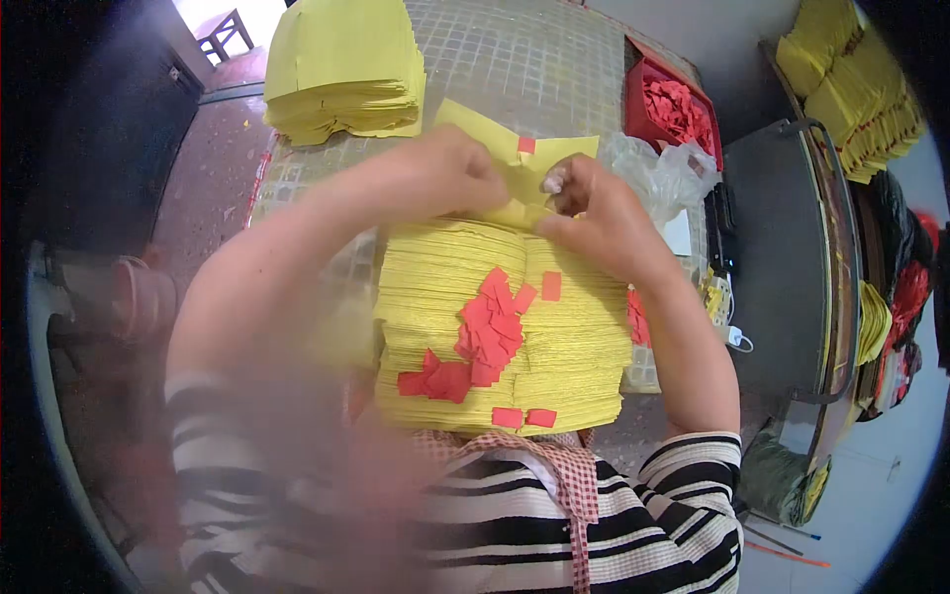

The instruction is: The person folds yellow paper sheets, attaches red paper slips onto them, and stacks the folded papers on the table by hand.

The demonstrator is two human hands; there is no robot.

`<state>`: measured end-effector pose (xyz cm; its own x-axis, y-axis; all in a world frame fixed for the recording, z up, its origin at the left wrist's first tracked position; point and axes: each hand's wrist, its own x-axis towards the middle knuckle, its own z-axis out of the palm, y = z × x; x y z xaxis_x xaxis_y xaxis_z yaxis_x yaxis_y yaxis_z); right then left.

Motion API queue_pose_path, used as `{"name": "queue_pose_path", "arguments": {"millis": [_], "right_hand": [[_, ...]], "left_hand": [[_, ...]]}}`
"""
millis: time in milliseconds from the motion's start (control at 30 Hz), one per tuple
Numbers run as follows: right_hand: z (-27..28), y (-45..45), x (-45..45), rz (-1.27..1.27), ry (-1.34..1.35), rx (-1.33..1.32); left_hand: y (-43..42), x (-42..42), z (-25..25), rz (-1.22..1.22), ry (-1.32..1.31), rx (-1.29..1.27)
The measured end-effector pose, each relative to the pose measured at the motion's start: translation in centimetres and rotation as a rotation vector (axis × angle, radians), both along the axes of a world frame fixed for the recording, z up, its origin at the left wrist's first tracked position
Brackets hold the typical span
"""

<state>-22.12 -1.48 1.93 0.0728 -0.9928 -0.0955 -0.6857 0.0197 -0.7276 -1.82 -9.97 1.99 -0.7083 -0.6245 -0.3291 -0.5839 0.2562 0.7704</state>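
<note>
We see the left hand [457,170] blurred over the left side of a yellow paper [566,148], its fingers curled inward; we cannot tell whether they pinch it. The right hand [604,218] is at the paper's right side, with a gap between forefinger and thumb; the thumb lies by the near edge, and we cannot tell how firmly it holds. Something white is on the right forefinger's tip. The paper spreads in two wings between and beyond the hands, and a red slip [526,145] sits where the wings meet.

Just below both hands, toward the body, we have a thick yellow stack [574,337], its edges facing up in two columns. A lone slip [551,286] rests just below the right hand, and a loose heap of red slips [488,332] spreads lower, between the columns and over the left one. Two more slips [508,417] lie at the stack's near end.

Beyond the right hand, to its right, we find a clear plastic bag [658,173], then a red box [638,109] filled with red slips. Farther past the left hand, a tall yellow pile [341,49] stands on the table [495,59]. Well off to the right, more yellow bundles [881,89] sit on a shelf.
</note>
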Motion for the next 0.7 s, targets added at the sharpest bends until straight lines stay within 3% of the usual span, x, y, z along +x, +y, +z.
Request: {"name": "queue_pose_path", "arguments": {"millis": [100, 300, 600, 700], "right_hand": [[1.0, 0.5, -0.1, 0.101, -0.079, 0.037], [2.0, 0.2, 0.2, 0.024, -0.030, 0.113], [-0.1, 0.7, 0.0, 0.017, -0.038, -0.071], [-0.6, 2.2, 0.2, 0.001, 0.007, -0.287]], "left_hand": [[-1.1, -0.5, -1.2, 0.067, -0.001, 0.093], [0.2, -1.7, -0.3, -0.146, 0.068, -0.173], [1.6, -1.6, -0.7, -0.167, 0.146, -0.211], [1.5, -1.6, -0.9, -0.109, 0.167, -0.087]]}}
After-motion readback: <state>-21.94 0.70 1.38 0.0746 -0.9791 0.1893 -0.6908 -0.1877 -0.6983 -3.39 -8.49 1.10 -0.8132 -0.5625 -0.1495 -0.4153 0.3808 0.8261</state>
